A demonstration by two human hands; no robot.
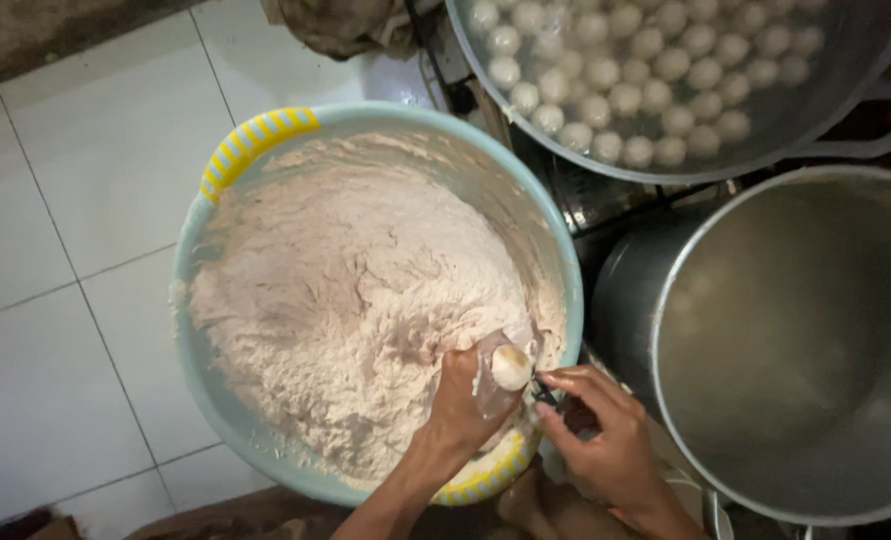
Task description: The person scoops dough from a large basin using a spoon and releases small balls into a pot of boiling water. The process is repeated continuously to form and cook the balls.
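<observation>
A wide light-blue basin (198,260) with yellow striped handles holds a big mound of pale pinkish paste (346,300). My left hand (471,395) is closed around a handful of that paste at the basin's near right side, and a smooth round ball of paste (512,367) bulges out from the top of the fist. My right hand (601,435) is right beside it, fingers pinched on a small dark utensil (546,392) that touches the ball.
A large metal pot (816,120) at the top right holds water with several floating pale balls. A second big metal pot (796,340) stands at the right on a dark stove. White floor tiles (76,200) lie at the left.
</observation>
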